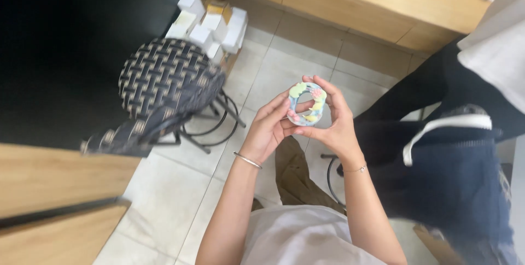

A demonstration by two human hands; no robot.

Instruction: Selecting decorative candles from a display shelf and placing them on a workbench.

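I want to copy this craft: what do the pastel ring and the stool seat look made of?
The ring, held by the left hand and right hand, looks like glossy resin or glazed clay: smooth sheen, raised pastel bits, though blur leaves it open. The stool seat looks like woven cane or plastic strips, shown by its dark-and-light basket weave, on a bent metal frame.

1. The floor (284, 74) is laid in pale square tiles with thin grey joints, lit by soft daylight.
2. A woven chair (164, 79) in dark and cream stands on a black wire frame at the left.
3. Just behind it, small white boxes (210, 22) are stacked against the wall.
4. A light wooden counter (383, 3) runs along the top.
5. Another wooden surface (49, 183) sits at the lower left.
6. The upper left lies in deep shadow.
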